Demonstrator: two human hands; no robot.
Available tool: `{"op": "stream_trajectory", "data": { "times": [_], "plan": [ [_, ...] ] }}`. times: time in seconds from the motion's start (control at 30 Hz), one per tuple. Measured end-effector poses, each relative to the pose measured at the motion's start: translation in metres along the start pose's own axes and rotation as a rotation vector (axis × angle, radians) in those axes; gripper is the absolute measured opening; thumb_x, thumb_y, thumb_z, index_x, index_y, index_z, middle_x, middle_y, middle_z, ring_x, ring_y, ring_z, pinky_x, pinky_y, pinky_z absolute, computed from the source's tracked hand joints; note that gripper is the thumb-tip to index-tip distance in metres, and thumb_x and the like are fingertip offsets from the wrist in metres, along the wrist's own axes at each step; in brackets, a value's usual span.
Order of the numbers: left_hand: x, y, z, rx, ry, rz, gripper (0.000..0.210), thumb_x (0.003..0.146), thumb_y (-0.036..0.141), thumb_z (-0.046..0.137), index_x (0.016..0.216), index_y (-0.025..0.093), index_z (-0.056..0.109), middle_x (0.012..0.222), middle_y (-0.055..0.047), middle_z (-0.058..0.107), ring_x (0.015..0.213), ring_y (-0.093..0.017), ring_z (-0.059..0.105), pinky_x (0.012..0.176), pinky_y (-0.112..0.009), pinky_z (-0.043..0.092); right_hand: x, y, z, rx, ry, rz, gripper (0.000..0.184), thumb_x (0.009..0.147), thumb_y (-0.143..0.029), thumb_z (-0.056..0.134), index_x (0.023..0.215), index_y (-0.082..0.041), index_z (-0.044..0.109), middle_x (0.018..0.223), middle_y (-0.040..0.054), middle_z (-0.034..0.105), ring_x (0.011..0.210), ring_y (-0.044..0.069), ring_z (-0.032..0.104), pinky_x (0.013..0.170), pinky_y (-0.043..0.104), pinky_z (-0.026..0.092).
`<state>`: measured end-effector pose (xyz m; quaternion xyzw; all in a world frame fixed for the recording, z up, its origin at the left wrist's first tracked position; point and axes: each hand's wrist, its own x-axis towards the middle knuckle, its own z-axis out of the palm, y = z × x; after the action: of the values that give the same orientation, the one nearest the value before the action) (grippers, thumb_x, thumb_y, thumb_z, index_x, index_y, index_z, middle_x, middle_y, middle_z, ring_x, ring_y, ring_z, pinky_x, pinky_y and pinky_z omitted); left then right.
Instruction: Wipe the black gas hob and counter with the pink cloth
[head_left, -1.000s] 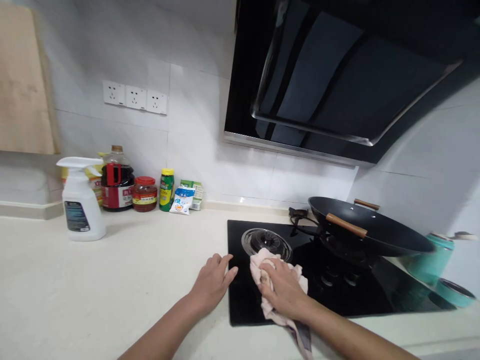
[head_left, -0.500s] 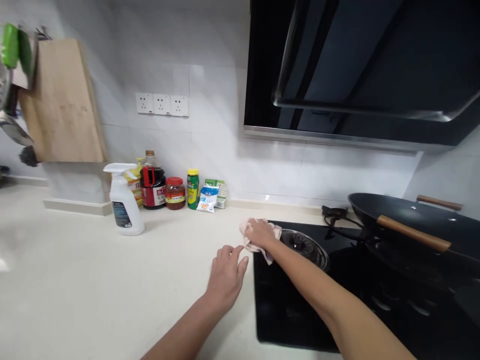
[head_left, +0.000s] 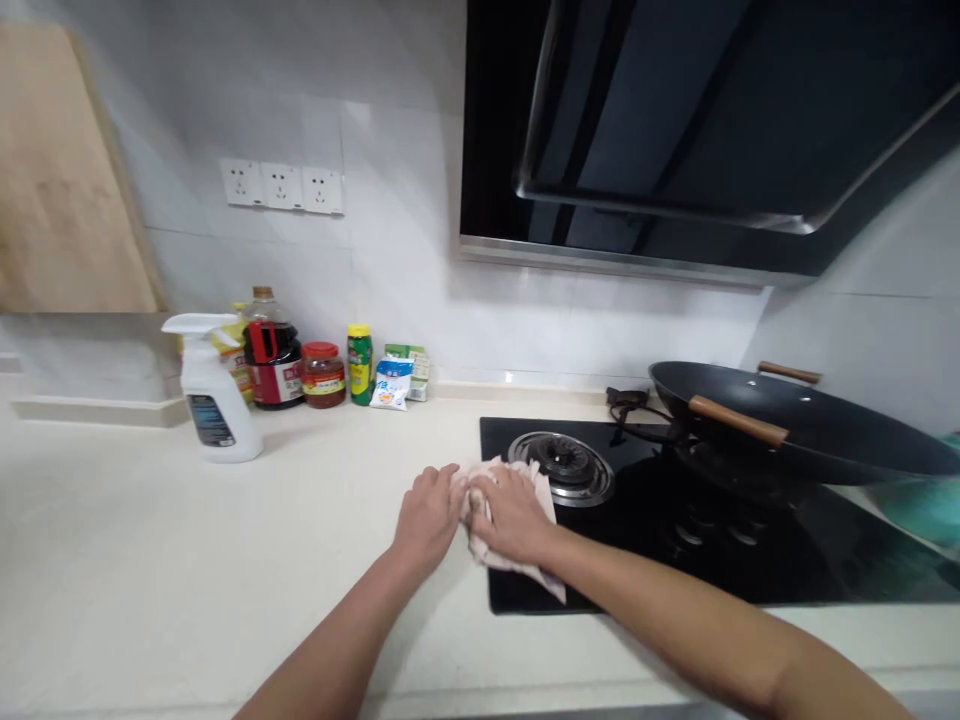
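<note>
A pale pink cloth (head_left: 551,580) lies crumpled over the left edge of the black gas stove (head_left: 637,560), partly on the white counter. My right hand (head_left: 510,515) presses down on it, fingers curled around its folds. At the cloth's left side, my left hand (head_left: 429,515) has its fingers bent and its fingertips closed on the fabric's edge. Just behind the cloth sits the left burner (head_left: 562,460), a dark cap within a shiny metal ring. Part of the cloth is hidden beneath my hands.
On the right burner rests a large black wok (head_left: 810,430) with wooden handles. A white spray bottle (head_left: 214,395) stands left on the counter (head_left: 315,560). Along the wall are a dark sauce bottle (head_left: 274,360), red-lidded jar (head_left: 323,376), green shaker (head_left: 360,368) and packets (head_left: 394,380). The range hood (head_left: 637,130) hangs above.
My right hand has drawn the cloth back toward me along the stove's left edge, uncovering the burner. My left hand has come up against the cloth. The view has shifted right.
</note>
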<state>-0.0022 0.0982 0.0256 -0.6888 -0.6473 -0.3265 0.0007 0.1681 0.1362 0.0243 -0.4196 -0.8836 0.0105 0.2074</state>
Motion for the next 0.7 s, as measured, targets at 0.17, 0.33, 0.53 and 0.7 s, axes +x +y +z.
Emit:
{"op": "stream_trajectory", "data": {
  "times": [0.17, 0.33, 0.53, 0.7],
  "plan": [
    [0.003, -0.009, 0.005, -0.126, -0.028, -0.006, 0.046, 0.100, 0.045, 0.031, 0.123, 0.020, 0.061, 0.108, -0.010, 0.062, 0.110, -0.027, 0.059, 0.099, -0.044, 0.046, -0.082, 0.006, -0.025, 0.133, -0.003, -0.202, 0.034, 0.090, -0.030, 0.056, 0.124, -0.027, 0.055, 0.129, 0.0082, 0.050, 0.117, 0.026, 0.044, 0.104, 0.045, 0.033],
    [0.003, -0.010, 0.002, -0.213, -0.099, -0.007, 0.047, 0.099, 0.053, 0.029, 0.111, 0.026, 0.065, 0.102, -0.007, 0.063, 0.107, -0.026, 0.061, 0.098, -0.046, 0.047, -0.098, 0.055, -0.043, 0.097, 0.033, -0.080, 0.029, 0.091, -0.021, 0.047, 0.118, -0.025, 0.057, 0.121, 0.0058, 0.057, 0.114, 0.025, 0.048, 0.109, 0.046, 0.028],
    [0.005, -0.006, -0.001, -0.206, -0.179, 0.024, 0.051, 0.099, 0.057, 0.026, 0.106, 0.025, 0.066, 0.099, -0.007, 0.064, 0.105, -0.028, 0.059, 0.098, -0.049, 0.046, -0.073, 0.121, -0.042, -0.041, 0.143, 0.304, 0.036, 0.090, -0.018, 0.043, 0.123, -0.022, 0.057, 0.124, 0.0096, 0.057, 0.113, 0.025, 0.050, 0.101, 0.041, 0.032],
    [0.003, 0.001, -0.002, -0.169, -0.216, 0.060, 0.052, 0.098, 0.056, 0.026, 0.103, 0.025, 0.067, 0.099, -0.007, 0.065, 0.102, -0.028, 0.059, 0.096, -0.049, 0.046, -0.044, 0.164, -0.051, -0.122, 0.035, 0.513, 0.037, 0.093, -0.018, 0.043, 0.129, -0.021, 0.052, 0.119, 0.0097, 0.058, 0.108, 0.022, 0.055, 0.092, 0.033, 0.036]
  ]
}}
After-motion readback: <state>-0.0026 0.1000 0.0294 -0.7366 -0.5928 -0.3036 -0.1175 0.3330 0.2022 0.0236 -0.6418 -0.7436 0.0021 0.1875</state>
